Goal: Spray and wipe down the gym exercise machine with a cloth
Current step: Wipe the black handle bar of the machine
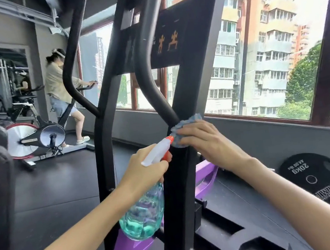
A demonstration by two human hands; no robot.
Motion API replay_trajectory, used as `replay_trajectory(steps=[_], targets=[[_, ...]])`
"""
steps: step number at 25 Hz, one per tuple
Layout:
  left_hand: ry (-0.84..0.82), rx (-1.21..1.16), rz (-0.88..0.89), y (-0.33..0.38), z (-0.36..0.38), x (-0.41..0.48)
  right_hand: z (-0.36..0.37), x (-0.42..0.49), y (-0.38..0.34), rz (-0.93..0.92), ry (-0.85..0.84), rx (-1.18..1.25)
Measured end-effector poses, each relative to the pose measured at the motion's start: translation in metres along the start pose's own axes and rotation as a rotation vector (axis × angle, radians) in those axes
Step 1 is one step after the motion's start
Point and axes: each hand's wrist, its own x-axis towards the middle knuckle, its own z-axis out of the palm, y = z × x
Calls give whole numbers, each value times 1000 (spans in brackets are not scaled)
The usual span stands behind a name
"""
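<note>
Centre frame, the teal spray bottle (143,213) tilts, its orange nozzle (170,138) aimed upper right at the blue cloth (184,124). The left hand (145,170) curls its fingers round the neck. The right hand (208,143) presses the cloth with straight fingers onto the black machine (177,203).

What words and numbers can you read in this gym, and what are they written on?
"20KG", upside down, on the black weight plate.
A smaller line beside it ends in "lbs"; its digits are blurred.
Brand lettering lower on the plate: too blurred to read.
Machine placard: two orange figures; its small letters are unreadable.
</note>
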Motion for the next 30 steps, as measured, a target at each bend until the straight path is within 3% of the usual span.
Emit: replay_trajectory(steps=[3,7,10,12,14,17,19,22,26,30], targets=[[-5,28,73,15,7,5,-8,-2,12,126,171,35],[42,20,78,25,13,17,-19,65,45,311,354,61],[66,40,89,31,8,20,2,69,33,283,224,-68],[91,44,125,33,2,19,1,50,27,117,42,-105],[115,73,144,38,3,21,-22,60,56,5,0,-135],[103,95,111,42,9,23,-41,95,82,278,212,-6],[47,145,110,46,17,22,-36,96,68,480,370,274],[14,199,121,49,32,20,-39,89,49,708,450,609],[96,258,139,50,26,26,-25,73,34,673,541,461],[134,242,125,45,5,22,63,3,-89,735,520,539]])
